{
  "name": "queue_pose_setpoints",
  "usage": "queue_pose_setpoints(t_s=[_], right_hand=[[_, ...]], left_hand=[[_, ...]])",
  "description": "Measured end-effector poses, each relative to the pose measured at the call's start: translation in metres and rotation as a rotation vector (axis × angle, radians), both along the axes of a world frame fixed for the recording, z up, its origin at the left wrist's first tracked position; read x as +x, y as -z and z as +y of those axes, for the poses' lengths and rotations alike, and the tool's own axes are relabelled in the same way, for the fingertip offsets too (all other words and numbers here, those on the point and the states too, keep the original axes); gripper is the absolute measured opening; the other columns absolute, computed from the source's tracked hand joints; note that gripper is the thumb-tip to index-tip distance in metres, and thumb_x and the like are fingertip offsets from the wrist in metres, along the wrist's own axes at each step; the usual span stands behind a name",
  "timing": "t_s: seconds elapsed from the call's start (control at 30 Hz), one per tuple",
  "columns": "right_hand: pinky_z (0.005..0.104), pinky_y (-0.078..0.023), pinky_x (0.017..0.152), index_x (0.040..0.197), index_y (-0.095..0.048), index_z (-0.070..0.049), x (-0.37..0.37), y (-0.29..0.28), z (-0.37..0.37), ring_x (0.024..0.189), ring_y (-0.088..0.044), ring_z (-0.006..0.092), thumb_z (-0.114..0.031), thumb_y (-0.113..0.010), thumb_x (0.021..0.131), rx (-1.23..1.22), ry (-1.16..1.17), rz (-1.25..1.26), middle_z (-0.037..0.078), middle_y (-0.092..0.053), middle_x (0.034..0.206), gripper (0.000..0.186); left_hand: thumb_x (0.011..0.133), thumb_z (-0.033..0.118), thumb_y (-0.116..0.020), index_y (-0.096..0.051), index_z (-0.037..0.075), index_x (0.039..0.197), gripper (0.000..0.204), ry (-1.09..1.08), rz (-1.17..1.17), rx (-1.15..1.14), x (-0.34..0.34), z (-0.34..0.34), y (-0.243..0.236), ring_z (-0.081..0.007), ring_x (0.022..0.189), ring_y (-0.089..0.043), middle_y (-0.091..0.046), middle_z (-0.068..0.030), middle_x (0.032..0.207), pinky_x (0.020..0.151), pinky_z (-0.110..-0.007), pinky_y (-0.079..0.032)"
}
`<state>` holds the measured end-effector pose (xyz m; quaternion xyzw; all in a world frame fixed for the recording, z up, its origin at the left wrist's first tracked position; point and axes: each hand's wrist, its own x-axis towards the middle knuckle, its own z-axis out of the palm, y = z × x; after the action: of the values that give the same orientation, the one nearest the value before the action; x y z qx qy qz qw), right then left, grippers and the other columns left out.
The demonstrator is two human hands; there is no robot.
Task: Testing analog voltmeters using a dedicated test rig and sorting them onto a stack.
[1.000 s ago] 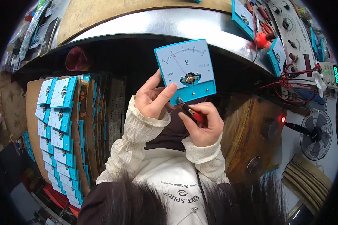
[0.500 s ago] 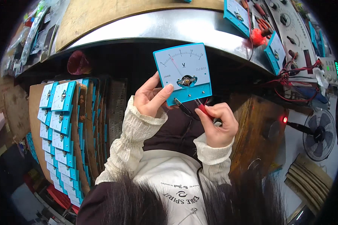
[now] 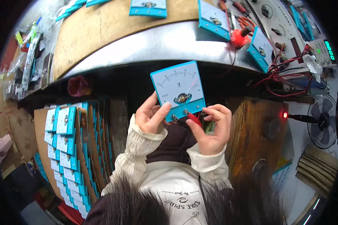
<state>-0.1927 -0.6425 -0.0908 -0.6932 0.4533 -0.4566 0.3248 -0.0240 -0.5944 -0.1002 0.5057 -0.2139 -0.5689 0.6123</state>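
Note:
A square voltmeter (image 3: 178, 80) with a white dial and blue frame is tilted up in front of me. My left hand (image 3: 150, 115) is closed on its lower left side, thumb on the front. Its thin needle lies toward the right end of the scale. My right hand (image 3: 213, 131) pinches a red clip lead (image 3: 194, 120) by its sleeve, and the metal tip meets a terminal at the meter's bottom edge. A black clip (image 3: 181, 120) sits at the terminal left of it; my fingers partly cover the leads.
Upright boards carrying rows of similar meters (image 3: 66, 161) stand at the left. Ahead is a metal bench edge (image 3: 139, 45) under a wooden board (image 3: 97, 32). Further right are more meters, a knobbed instrument (image 3: 276, 22), tangled red leads (image 3: 289, 65), a wooden box (image 3: 257, 138) and a fan (image 3: 324, 122).
The needle has swung from the left part of the scale to the right. The red clip's tip has come onto the terminal. The view has shifted, showing more of the bench.

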Motion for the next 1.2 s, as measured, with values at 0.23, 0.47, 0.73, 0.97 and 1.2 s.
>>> queue_pose_setpoints(t_s=[0.23, 0.47, 0.73, 0.97, 1.2], right_hand=[[0.0463, -0.032, 0.106, 0.144, -0.015, 0.009, 0.0, -0.004, -0.008, 0.125, -0.036, 0.0457, -0.023, -0.085, 0.059, 0.046, -0.027, 0.137, 0.03, -0.029, 0.142, 0.115], [0.0404, -0.042, 0.098, 0.139, -0.032, 0.0, -0.148, 0.043, 0.033, 0.118, -0.048, 0.033, -0.029, -0.088, 0.057, 0.167, 0.638, 0.195, 0.02, -0.047, 0.128, 0.103], [0.0523, -0.024, 0.11, 0.134, -0.039, -0.001, -0.315, 0.074, 0.078, 0.123, -0.044, 0.0387, -0.059, -0.075, 0.065, 0.336, 1.576, 0.675, 0.022, -0.047, 0.131, 0.097], [0.0494, -0.028, 0.108, 0.135, -0.041, 0.001, -0.326, 0.096, 0.082, 0.123, -0.044, 0.04, -0.064, -0.074, 0.063, 0.194, 1.6, 0.669, 0.023, -0.048, 0.132, 0.103], [0.0541, -0.026, 0.108, 0.132, -0.044, -0.002, -0.326, 0.096, 0.082, 0.12, -0.048, 0.0376, -0.064, -0.074, 0.063, 0.198, 1.599, 0.683, 0.02, -0.052, 0.128, 0.098]], left_hand=[[0.091, 0.001, -0.052, -0.037, -0.005, 0.138, 0.049, 0.05, -0.243, -0.07, -0.048, -0.01, -0.006, -0.012, 0.09, -0.06, -0.063, -0.011, 0.109, 0.078, -0.023, -0.047], [0.095, 0.015, -0.05, -0.013, 0.007, 0.15, 0.066, 0.342, -0.113, -0.115, -0.079, -0.045, -0.022, -0.0218, 0.098, -0.059, -0.046, -0.0193, 0.132, 0.066, -0.026, -0.054], [0.088, 0.061, -0.048, -0.008, 0.015, 0.151, 0.088, 0.736, 0.853, -0.095, -0.131, -0.077, -0.122, -0.0343, 0.133, -0.034, -0.016, -0.0198, 0.152, 0.072, -0.039, -0.053], [0.09, 0.053, -0.053, -0.008, 0.018, 0.151, 0.084, 1.256, 1.461, -0.149, -0.186, -0.045, -0.135, -0.0343, 0.13, -0.036, -0.012, -0.0197, 0.153, 0.071, -0.035, -0.054], [0.089, 0.051, -0.055, -0.008, 0.018, 0.151, 0.085, 1.33, 1.614, -0.098, -0.193, -0.031, -0.118, -0.0349, 0.125, -0.041, -0.014, -0.0213, 0.151, 0.073, -0.035, -0.055]])
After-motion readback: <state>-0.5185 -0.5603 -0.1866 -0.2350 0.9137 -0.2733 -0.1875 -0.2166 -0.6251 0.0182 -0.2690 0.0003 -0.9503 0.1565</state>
